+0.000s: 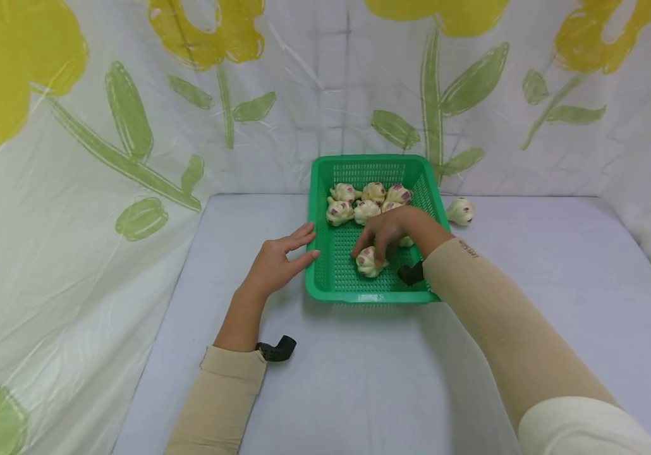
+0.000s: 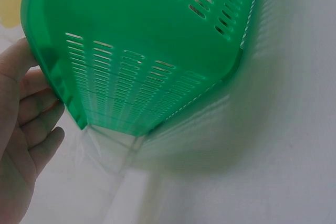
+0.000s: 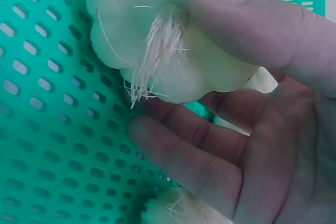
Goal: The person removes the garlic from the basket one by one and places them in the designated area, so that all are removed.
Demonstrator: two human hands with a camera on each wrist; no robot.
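Note:
My right hand (image 1: pixel 389 229) reaches into a green plastic basket (image 1: pixel 371 297) and grips a garlic bulb (image 1: pixel 368 266) low over the perforated floor. In the right wrist view, the thumb presses one side of this bulb (image 3: pixel 220 69), its dry roots facing the camera. My left hand (image 1: pixel 275 264) is at the basket's left side, fingers fairly straight and fingertips right at the rim (image 2: pixel 50 80). Several more garlic bulbs (image 1: pixel 339 213) sit in rows at the far end of the basket, some partly hidden by the right hand.
One garlic bulb (image 1: pixel 461 212) lies on the white table (image 1: pixel 359 379), outside the basket on the right. Behind the table hangs a white sheet (image 1: pixel 303 95) printed with yellow flowers. A black wrist mount (image 1: pixel 277 349) sticks out from the left sleeve.

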